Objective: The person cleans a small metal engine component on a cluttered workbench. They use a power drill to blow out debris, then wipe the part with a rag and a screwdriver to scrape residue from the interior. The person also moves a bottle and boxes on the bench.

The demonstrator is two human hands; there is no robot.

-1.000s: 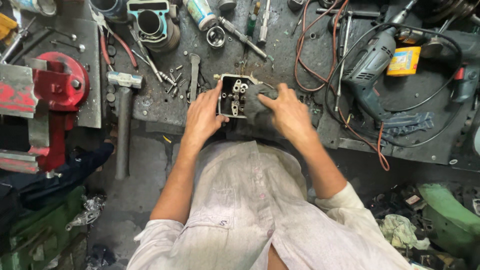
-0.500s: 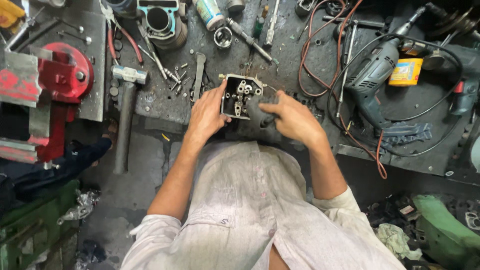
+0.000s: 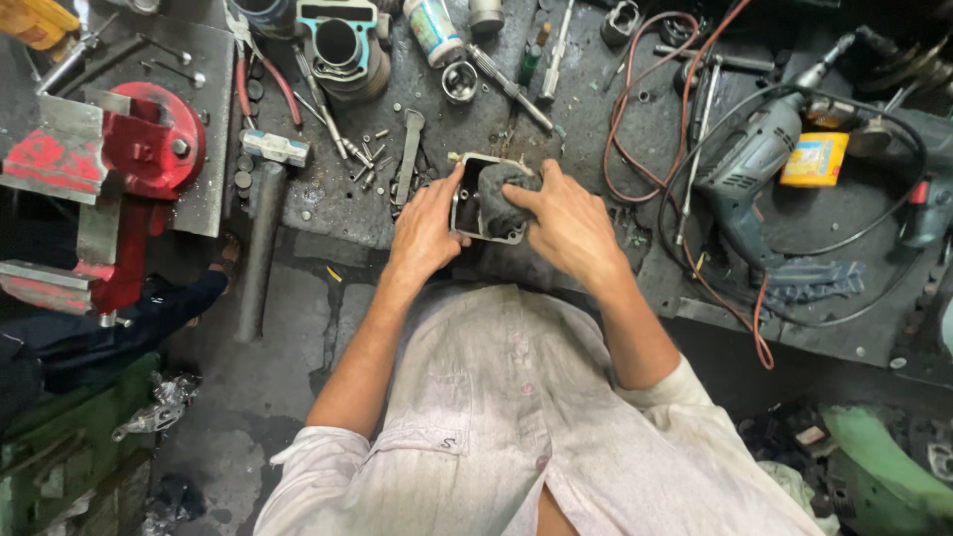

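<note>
Metal engine part held at the near edge of a workbench, both hands engaged.

Left hand grips the part's left side, fingers closed on its rim. Right hand presses a dark rag into the part's open cavity, fingers curled on the cloth. Wrench lies just beyond; electric drill well to the right; red vise at far left.

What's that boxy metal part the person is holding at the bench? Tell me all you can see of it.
The metal engine part is a squarish casting of dull grey metal, grimy, with a pale rim around a dark open cavity that faces up. It sits at the near edge of the oily workbench. The left hand grips its left side; the right hand presses a dark grey rag into the cavity, hiding the inside.
</note>
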